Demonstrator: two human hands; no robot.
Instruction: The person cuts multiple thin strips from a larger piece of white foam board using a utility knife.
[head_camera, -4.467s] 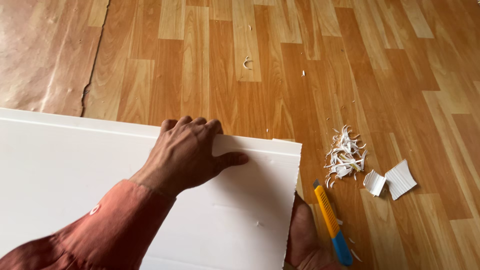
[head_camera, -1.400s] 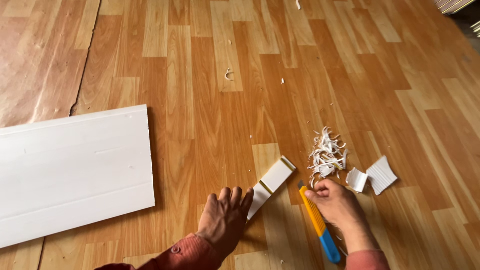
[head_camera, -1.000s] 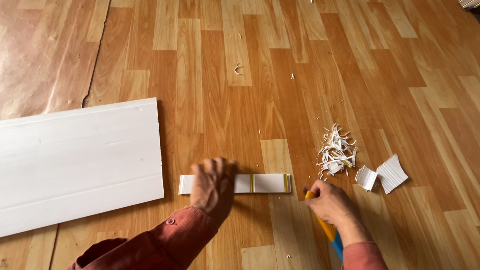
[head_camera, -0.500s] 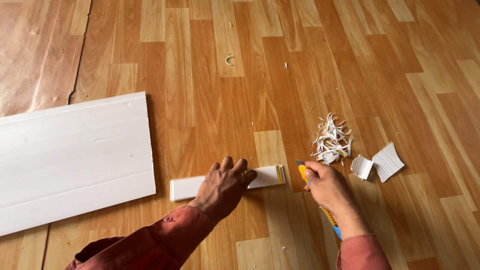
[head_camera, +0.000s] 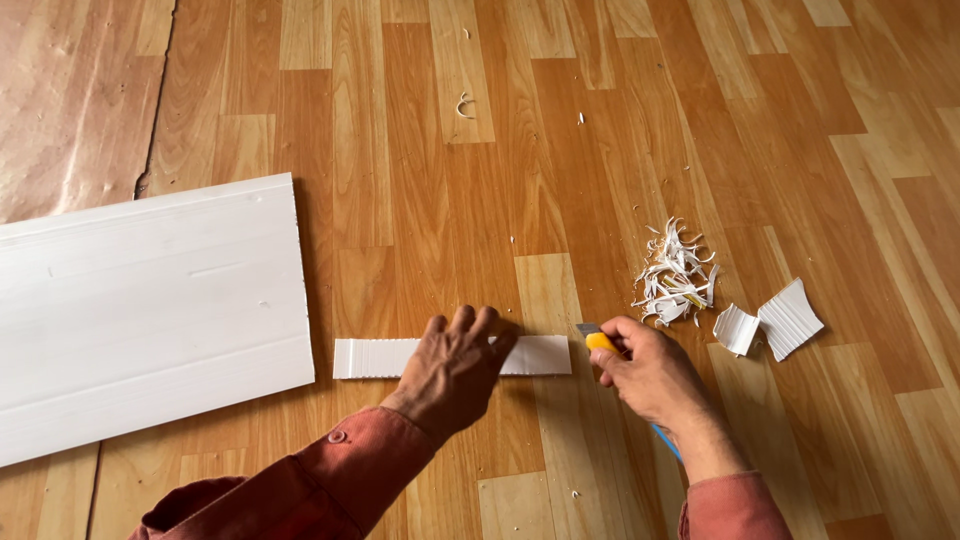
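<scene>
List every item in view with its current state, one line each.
White strip: flat on the floor, pinned by the left hand.
Utility knife: in the right hand, blade out near the strip's right end.
Large white panel: flat, untouched, left of the strip.
Shavings: loose pile.
Two white offcuts: lying beside the pile.
</scene>
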